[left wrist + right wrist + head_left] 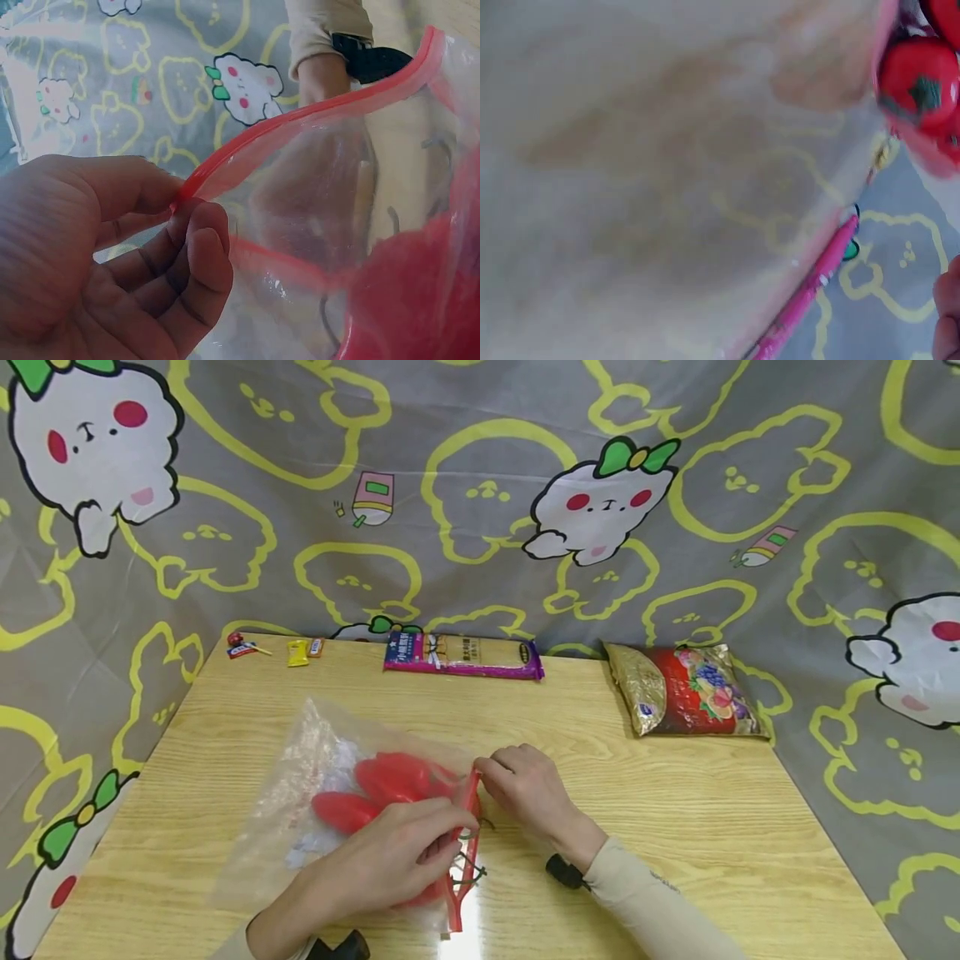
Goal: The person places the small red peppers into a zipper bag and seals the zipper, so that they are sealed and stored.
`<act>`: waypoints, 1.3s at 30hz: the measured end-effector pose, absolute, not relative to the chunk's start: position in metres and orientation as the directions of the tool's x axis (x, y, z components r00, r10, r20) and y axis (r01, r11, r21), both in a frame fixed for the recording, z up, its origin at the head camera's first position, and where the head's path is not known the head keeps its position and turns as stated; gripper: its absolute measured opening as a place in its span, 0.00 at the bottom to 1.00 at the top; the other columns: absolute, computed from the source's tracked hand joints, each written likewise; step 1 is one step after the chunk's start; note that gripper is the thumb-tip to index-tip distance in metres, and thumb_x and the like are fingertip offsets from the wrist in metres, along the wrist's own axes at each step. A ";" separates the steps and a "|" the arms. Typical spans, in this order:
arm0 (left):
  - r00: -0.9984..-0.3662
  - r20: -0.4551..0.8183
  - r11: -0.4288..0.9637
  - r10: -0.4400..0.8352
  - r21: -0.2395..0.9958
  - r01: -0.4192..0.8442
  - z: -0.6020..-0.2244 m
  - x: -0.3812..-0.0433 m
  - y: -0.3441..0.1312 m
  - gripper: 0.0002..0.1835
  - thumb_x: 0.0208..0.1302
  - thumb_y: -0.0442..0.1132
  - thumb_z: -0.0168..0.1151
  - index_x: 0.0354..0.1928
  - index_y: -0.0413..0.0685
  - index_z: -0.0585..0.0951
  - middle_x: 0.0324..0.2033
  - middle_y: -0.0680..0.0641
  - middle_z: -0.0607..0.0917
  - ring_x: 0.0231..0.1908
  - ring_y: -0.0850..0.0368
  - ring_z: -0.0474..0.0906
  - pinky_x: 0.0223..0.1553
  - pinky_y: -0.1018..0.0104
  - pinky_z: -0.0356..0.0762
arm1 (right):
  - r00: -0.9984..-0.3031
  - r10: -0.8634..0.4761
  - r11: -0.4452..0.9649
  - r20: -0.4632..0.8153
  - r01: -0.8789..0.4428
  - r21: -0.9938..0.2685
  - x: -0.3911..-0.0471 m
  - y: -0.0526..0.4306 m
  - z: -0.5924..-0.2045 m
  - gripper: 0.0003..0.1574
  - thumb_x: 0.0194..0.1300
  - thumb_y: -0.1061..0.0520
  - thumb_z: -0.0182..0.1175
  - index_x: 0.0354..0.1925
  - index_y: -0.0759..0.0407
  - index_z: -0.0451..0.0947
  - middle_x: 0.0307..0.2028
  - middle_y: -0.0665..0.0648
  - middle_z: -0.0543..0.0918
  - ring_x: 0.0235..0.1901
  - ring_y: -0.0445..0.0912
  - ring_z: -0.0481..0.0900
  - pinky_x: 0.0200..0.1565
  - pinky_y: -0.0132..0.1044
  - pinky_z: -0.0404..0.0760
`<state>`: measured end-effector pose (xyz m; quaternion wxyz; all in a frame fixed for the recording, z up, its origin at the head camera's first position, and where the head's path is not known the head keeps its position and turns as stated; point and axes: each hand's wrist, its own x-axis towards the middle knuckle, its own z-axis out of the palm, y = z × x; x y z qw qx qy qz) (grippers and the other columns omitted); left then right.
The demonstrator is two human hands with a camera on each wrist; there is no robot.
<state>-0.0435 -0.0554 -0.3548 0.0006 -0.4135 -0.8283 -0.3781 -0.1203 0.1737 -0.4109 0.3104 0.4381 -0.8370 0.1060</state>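
Note:
A clear plastic zip bag [273, 818] with a red zip edge [455, 914] lies on the wooden table, its mouth toward the right. Inside are several glossy red peppers [397, 777] with dark green stems, and something whitish beside them. My left hand [397, 852] pinches the near lip of the mouth between thumb and fingers; the left wrist view shows this red edge [315, 111] close up. At the far end of the mouth, my right hand [532, 793] holds the zip edge with its fingertips. In the right wrist view, green-topped red peppers [919, 79] show at the upper right.
Along the table's back edge lie a lollipop [243, 647], a yellow-wrapped candy [297, 652], a small orange-brown packet [316, 647] and a long noodle packet [465, 656]. A gold and red bag [697, 689] lies at the back right. Patterned grey cloth surrounds the table.

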 end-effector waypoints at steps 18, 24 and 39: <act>-0.491 0.538 0.458 0.685 0.207 0.865 -0.343 -0.023 -0.062 0.07 0.47 0.31 0.58 0.20 0.53 0.77 0.28 0.54 0.63 0.29 0.62 0.58 0.30 0.75 0.60 | -0.485 -0.538 0.475 0.689 -0.850 -0.227 -0.103 0.234 -0.328 0.05 0.55 0.55 0.66 0.29 0.55 0.83 0.34 0.52 0.78 0.34 0.45 0.75 0.40 0.34 0.70; -0.591 0.353 0.548 0.725 0.223 0.806 -0.343 -0.013 -0.065 0.05 0.57 0.46 0.58 0.25 0.57 0.78 0.29 0.58 0.65 0.29 0.64 0.59 0.32 0.73 0.61 | -0.568 -0.447 0.524 0.691 -0.792 -0.312 -0.099 0.244 -0.316 0.12 0.44 0.68 0.69 0.31 0.58 0.82 0.34 0.54 0.80 0.35 0.45 0.77 0.41 0.28 0.72; -0.536 0.463 0.515 0.706 0.184 0.837 -0.329 -0.015 -0.092 0.09 0.48 0.36 0.57 0.33 0.56 0.78 0.40 0.53 0.72 0.36 0.57 0.68 0.38 0.63 0.71 | -0.670 -0.311 0.557 0.674 -0.704 -0.441 -0.080 0.247 -0.298 0.12 0.53 0.71 0.60 0.36 0.60 0.79 0.34 0.52 0.84 0.37 0.37 0.79 0.43 0.27 0.71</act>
